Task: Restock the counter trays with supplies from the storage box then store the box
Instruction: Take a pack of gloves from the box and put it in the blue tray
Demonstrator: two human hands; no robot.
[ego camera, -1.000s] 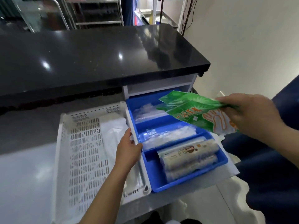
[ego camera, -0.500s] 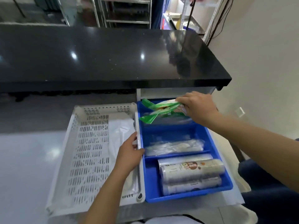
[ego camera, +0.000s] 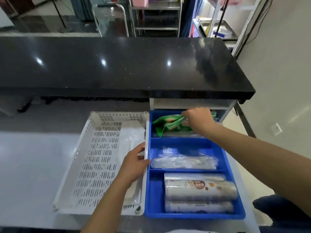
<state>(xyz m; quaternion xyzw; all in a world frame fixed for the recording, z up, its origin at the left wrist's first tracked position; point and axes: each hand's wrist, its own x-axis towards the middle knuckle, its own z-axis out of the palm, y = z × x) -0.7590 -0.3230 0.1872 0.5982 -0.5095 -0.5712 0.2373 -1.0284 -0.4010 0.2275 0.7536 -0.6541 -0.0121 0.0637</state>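
Observation:
A blue tray (ego camera: 226, 158) with three compartments sits on the grey counter, partly under the black countertop. My right hand (ego camera: 197, 119) is in the far compartment, closed on a green packet (ego camera: 169, 123) that lies crumpled on clear bags there. The middle compartment holds clear plastic bags (ego camera: 184, 161). The near one holds rolls of bags (ego camera: 200, 190). My left hand (ego camera: 133, 163) rests on the right rim of the white perforated tray (ego camera: 94, 158), which lies to the left and touches the blue tray.
White plastic bags (ego camera: 133, 142) lie along the right side of the white tray. A black countertop (ego camera: 117, 64) overhangs the back. A white shelf (ego camera: 191, 104) sits just above the blue tray's far end. Metal racks stand behind. A dark blue seat (ego camera: 284, 214) is at right.
My right hand carried the green packet from mid-air at the right into the far compartment of the blue tray and pressed it down. My left hand stayed on the white tray's rim.

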